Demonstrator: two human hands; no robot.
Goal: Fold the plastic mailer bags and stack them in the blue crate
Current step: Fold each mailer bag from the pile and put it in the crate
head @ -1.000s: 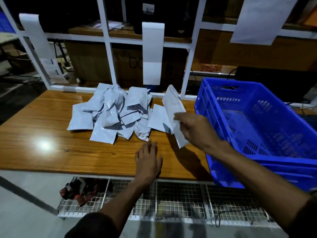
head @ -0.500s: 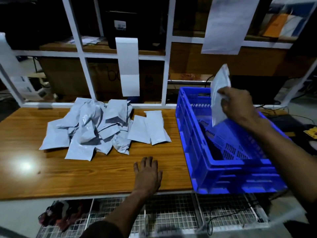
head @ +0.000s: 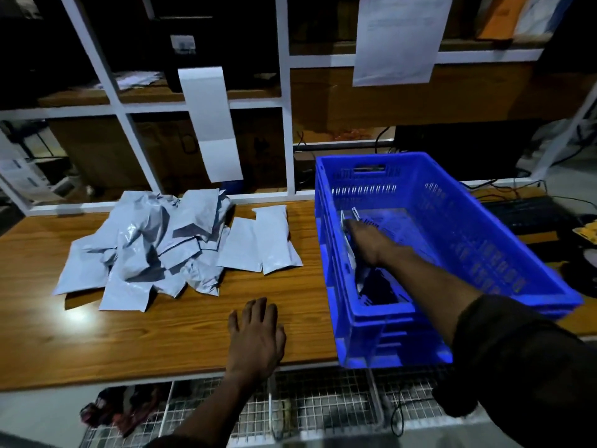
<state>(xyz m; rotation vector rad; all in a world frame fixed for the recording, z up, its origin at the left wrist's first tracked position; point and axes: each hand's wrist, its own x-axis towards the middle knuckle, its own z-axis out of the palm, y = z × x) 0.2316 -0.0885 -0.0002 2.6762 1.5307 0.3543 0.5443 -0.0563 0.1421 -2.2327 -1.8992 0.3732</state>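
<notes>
Left hand (head: 255, 337): laid palm-down on the bench (head: 161, 334) near its front edge, fingers straight and spread, nothing held.

Right hand (head: 366, 244): reached down inside the blue crate (head: 452, 227) along its left wall; whether its fingers are clasped on the folded mailer (head: 350, 250) cannot be told, since they are hidden by the back of the hand.

Folded mailer: stood on edge between hand and crate wall, long axis seemingly run along the wall, near to far.

Two flat mailers (head: 261, 244): laid side by side beyond the left hand, long axes pointed away — the left hand is judged nearer.

Loose pile (head: 145, 244): crumpled bags heaped farther left, unfolded.
</notes>
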